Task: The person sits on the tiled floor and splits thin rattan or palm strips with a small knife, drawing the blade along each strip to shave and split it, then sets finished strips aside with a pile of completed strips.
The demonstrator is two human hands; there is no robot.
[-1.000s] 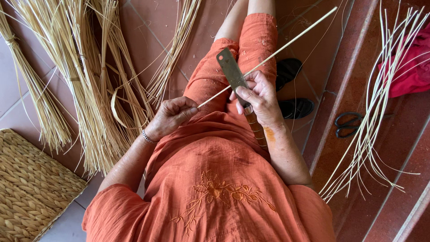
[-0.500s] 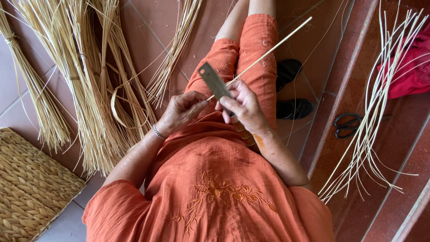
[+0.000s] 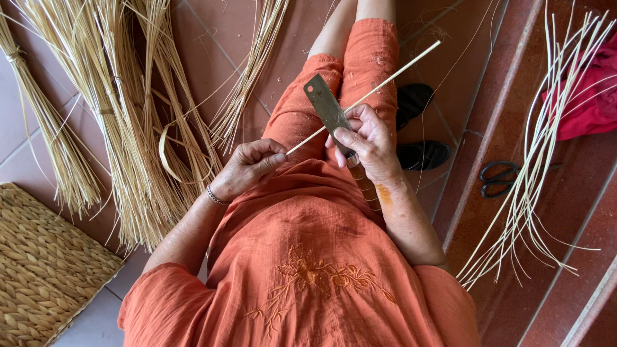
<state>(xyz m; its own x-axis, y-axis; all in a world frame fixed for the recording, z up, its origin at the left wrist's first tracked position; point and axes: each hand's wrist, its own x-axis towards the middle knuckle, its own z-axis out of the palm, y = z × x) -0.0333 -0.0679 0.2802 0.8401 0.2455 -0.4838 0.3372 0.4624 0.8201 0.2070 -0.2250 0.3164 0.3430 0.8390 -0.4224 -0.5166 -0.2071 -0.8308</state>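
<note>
I look down at my lap, covered in orange cloth. My left hand (image 3: 249, 167) pinches the near end of a thin pale reed (image 3: 379, 88) that slants up to the right over my legs. My right hand (image 3: 367, 142) grips a flat-bladed knife (image 3: 326, 109) by its wrapped handle. The blade points up and left and lies against the reed near my right thumb.
Bundles of straw-coloured reeds (image 3: 122, 122) lie on the tiled floor at left, with a woven mat (image 3: 38, 270) at the lower left. Loose pale strips (image 3: 533, 167), black scissors (image 3: 501, 177) and red cloth (image 3: 588, 90) are on the steps at right. Dark sandals (image 3: 418, 128) sit beside my leg.
My left hand has slid left along the reed, away from the right hand. The knife blade has swung more upright. The reed has shifted slightly.
</note>
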